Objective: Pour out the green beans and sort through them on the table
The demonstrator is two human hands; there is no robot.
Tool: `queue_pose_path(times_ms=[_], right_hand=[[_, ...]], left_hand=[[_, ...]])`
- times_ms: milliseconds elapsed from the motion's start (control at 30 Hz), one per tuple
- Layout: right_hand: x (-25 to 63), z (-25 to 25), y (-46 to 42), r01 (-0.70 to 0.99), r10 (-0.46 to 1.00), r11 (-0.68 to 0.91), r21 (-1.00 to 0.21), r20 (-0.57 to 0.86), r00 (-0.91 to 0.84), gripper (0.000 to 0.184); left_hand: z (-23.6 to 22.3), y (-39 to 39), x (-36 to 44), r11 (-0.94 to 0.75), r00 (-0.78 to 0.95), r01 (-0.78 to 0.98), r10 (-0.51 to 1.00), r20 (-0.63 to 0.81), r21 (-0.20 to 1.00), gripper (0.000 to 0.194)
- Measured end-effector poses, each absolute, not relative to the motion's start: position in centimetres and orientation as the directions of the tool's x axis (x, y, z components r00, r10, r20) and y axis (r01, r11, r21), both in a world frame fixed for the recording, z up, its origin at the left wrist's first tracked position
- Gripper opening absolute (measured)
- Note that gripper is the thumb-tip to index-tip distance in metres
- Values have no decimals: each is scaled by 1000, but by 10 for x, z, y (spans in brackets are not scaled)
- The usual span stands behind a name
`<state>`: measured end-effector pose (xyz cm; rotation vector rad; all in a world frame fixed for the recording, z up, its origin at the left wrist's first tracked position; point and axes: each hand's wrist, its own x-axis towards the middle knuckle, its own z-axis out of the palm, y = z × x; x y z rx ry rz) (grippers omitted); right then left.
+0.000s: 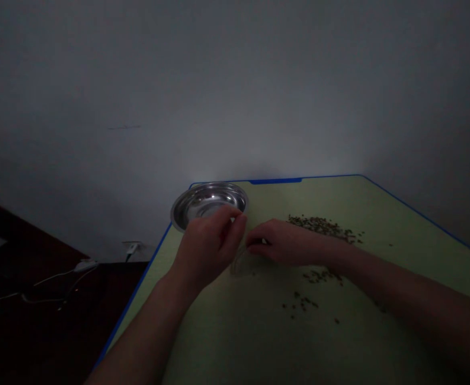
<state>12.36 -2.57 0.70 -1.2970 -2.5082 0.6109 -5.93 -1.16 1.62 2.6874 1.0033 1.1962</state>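
Observation:
Both my hands meet near the middle of a pale green table (399, 251) with a blue edge. My left hand (208, 246) has its fingers curled together in a pinch, just in front of a shiny steel bowl (208, 204). My right hand (286, 243) lies low on the table, fingertips pinched toward the left hand. What the fingers hold is too small and dark to make out. A faint clear object (240, 263) shows under the hands. Small dark green seeds (323, 225) lie scattered behind and in front of my right wrist.
A white wall rises right behind the table. On the dark floor at the left lie a wall socket (132, 247) and a white cable (58, 278). The table's left edge drops off beside my left forearm.

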Motion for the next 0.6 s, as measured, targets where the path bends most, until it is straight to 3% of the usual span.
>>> queue_pose_path(times_ms=[333,600], right_hand=[[144,6,-58,649,750,546,-531,-35,-660,21],[160,4,-83,659,785,458,-597,-75,-614,20]], left_hand=[[15,-14,-58,-791,525,536,587,616,296,15],[13,-13,-56,-786,543,521,607,581,333,17]])
